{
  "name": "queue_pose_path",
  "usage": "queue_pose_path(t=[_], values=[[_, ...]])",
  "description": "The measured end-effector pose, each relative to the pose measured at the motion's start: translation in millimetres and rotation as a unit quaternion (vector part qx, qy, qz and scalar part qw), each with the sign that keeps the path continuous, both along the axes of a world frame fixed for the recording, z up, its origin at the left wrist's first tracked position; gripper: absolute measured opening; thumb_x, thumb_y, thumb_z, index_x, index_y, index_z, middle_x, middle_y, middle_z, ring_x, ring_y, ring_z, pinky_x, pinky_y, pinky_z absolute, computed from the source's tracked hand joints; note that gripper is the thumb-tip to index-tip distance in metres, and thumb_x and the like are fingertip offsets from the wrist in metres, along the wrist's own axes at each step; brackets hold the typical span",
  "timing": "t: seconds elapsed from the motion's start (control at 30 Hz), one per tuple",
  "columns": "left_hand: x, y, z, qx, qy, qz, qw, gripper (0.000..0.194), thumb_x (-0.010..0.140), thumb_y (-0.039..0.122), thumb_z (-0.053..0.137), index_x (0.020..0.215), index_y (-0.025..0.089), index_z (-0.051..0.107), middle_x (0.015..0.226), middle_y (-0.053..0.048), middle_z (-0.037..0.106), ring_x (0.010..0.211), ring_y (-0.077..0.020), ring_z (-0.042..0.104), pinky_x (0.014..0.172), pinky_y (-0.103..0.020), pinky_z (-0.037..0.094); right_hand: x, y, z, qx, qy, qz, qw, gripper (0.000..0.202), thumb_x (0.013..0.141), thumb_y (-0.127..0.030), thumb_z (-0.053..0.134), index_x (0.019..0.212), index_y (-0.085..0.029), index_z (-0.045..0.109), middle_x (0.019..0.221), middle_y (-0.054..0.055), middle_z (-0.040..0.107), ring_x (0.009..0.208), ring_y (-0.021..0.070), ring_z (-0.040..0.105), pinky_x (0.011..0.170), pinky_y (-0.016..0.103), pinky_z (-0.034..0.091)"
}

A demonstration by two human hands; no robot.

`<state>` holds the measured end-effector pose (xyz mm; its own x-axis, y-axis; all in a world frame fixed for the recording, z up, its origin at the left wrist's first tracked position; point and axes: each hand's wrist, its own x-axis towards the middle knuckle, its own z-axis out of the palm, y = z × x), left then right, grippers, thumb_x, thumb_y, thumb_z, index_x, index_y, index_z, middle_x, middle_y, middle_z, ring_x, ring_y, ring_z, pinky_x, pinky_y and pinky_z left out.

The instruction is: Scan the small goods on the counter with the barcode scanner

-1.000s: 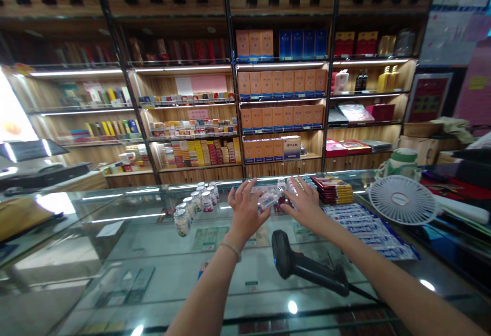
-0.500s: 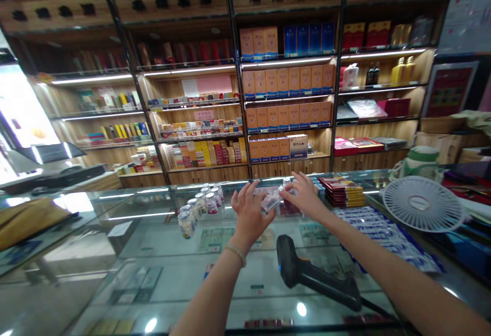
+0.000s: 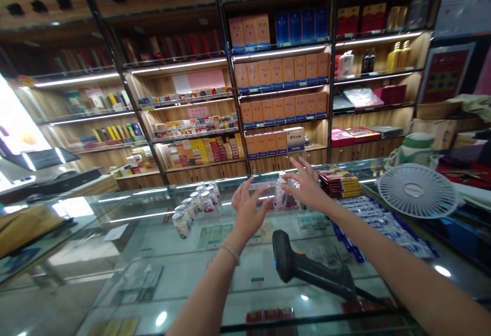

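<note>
A clear jar with a pale lid (image 3: 280,193) stands upright on the glass counter (image 3: 153,254) between my two hands. My right hand (image 3: 306,185) has its thumb and index finger at the jar's right side, near the lid, holding it. Part of another jar shows beneath that hand. My left hand (image 3: 248,208) is just left of the jar, fingers spread, with nothing in it. Several small jars with white lids (image 3: 207,200) stand in a group further left. A black barcode scanner (image 3: 307,269) lies on the counter nearer to me.
Right of my hands are a stack of red and yellow packets (image 3: 339,182), blue and white sachets (image 3: 379,223), a white round fan (image 3: 416,190) and a green and white jug (image 3: 416,147). Shelves of boxes (image 3: 276,111) line the back wall.
The clear jar that was tilted between both hands now stands upright. My left hand has come off it, its fingers apart. The view has shifted slightly.
</note>
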<state>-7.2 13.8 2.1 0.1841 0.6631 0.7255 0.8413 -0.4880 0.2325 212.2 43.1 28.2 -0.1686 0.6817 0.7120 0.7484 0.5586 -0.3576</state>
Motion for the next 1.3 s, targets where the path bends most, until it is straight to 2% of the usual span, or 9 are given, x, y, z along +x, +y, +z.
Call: queue_pose_path(t=[0.23,0.37,0.6,0.83,1.1,1.3], values=[[-4.3,12.1,-11.5,-0.069,0.001,-0.069,0.995,0.033,0.094,0.042,0.057,0.124,0.034,0.069,0.159,-0.007,0.033,0.147,-0.0326,0.027,0.119,-0.06,0.024,7.8,-6.5,-2.2,-0.01,-0.07,0.08,0.994,0.035,0.095,-0.052,0.054,0.118,-0.031,0.07,0.166,0.006,0.025,0.153,0.0328,0.014,0.117,0.061,0.023],[-1.8,8.8,-10.3,-0.071,0.009,-0.082,0.994,0.026,0.092,0.041,0.061,0.113,0.033,0.074,0.157,-0.006,0.038,0.148,-0.0327,0.025,0.119,-0.06,0.022,7.7,-10.2,-3.2,-0.024,-0.085,0.089,0.992,0.037,0.096,-0.052,0.053,0.122,-0.031,0.069,0.167,0.005,0.02,0.153,0.0329,0.012,0.118,0.06,0.022],[0.4,3.6,-2.1,-0.045,-0.013,-0.059,0.997,0.018,0.084,0.038,0.072,0.1,0.031,0.076,0.155,-0.005,0.041,0.147,-0.0325,0.027,0.119,-0.06,0.022,4.6,-12.0,-3.0,-0.017,-0.083,0.088,0.993,0.038,0.098,-0.051,0.049,0.128,-0.035,0.066,0.167,0.004,0.019,0.153,0.0346,0.011,0.117,0.063,0.019],[4.3,-0.9,1.7,-0.019,-0.032,-0.02,0.999,0.011,0.079,0.035,0.077,0.086,0.027,0.075,0.154,-0.004,0.043,0.146,-0.0322,0.028,0.119,-0.059,0.024,-2.9,-9.4,-5.9,0.005,-0.061,0.024,0.998,0.028,0.094,-0.044,0.057,0.116,-0.031,0.071,0.163,0.006,0.031,0.151,0.0336,0.018,0.116,0.062,0.021],[13.0,-10.1,3.4,0.012,0.016,0.03,0.999,0.012,0.076,0.034,0.081,0.076,0.026,0.073,0.15,-0.003,0.05,0.143,-0.0364,0.032,0.116,-0.064,0.021,-4.5,-9.1,-11.4,0.035,-0.066,0.009,0.997,0.02,0.092,-0.041,0.06,0.106,-0.034,0.073,0.162,0.001,0.033,0.15,0.0342,0.02,0.115,0.064,0.018],[18.7,-4.0,5.7,0.012,0.03,0.048,0.998,0.015,0.073,0.036,0.082,0.073,0.025,0.071,0.149,-0.004,0.051,0.141,-0.0376,0.034,0.115,-0.065,0.022,1.5,-9.6,-8.6,0.057,-0.087,-0.01,0.995,0.019,0.093,-0.039,0.06,0.104,-0.036,0.075,0.162,-0.001,0.034,0.15,0.033,0.02,0.116,0.064,0.015]])
